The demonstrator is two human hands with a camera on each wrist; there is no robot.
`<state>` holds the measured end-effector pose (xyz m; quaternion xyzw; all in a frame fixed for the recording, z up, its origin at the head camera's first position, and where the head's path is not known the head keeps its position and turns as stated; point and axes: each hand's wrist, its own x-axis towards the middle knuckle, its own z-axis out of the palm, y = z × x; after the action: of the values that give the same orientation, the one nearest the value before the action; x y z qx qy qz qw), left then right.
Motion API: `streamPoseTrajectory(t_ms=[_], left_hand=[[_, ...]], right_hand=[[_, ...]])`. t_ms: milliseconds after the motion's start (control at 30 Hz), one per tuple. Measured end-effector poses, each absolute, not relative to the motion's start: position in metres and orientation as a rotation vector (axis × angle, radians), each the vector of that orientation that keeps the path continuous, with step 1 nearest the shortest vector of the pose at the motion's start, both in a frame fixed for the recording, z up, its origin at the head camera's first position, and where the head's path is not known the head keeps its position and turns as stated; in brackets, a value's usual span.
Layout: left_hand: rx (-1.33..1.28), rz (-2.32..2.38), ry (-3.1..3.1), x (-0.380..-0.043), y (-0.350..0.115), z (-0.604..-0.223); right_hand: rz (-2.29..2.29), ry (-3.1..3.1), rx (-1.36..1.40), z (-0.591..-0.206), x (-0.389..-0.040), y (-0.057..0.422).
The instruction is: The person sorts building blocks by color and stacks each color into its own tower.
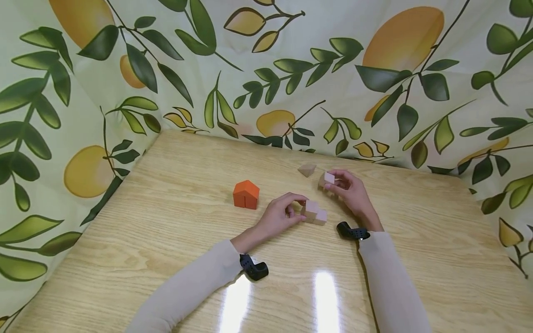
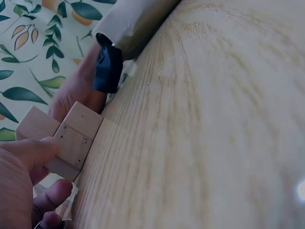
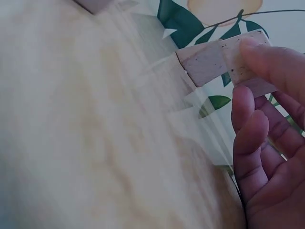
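Observation:
My left hand [image 1: 282, 213] holds the upper of some small pale wooden cubes [image 1: 311, 207] between thumb and fingertips. In the left wrist view these wooden cubes [image 2: 75, 140] are pressed together in a stepped group, the thumb lying on one face. Farther back and to the right, my right hand [image 1: 354, 194] pinches another wooden cube [image 1: 328, 178]. Seen from the right wrist, a second wooden block [image 3: 202, 64] adjoins the pinched cube on its table side. Just left of that hand lies a wooden triangular block [image 1: 307, 169].
An orange house-shaped piece [image 1: 246, 194] stands left of the wooden blocks. The wood-grain table [image 1: 187, 194] is bordered at the back and sides by a leaf-and-fruit patterned cloth [image 1: 233, 111]. Dark wrist devices [image 1: 254, 268] sit at both cuffs.

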<state>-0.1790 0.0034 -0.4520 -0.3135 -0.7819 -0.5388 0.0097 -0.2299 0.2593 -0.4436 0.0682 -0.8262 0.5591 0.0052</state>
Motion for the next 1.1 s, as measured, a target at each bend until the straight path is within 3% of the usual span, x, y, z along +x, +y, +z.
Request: streamPoseTrajectory(t_ms=[800,1100], left_hand=[[-0.955,-1.670,-2.481,-0.180,0.004,-0.452],[-0.943,-1.678,-2.487,-0.179,0.004,-0.450]], right_hand=[[1.762,-2.473,0.273,-0.416,-0.183,0.243],[1.861,-2.417,0.332,-0.435,-0.173,0.248]])
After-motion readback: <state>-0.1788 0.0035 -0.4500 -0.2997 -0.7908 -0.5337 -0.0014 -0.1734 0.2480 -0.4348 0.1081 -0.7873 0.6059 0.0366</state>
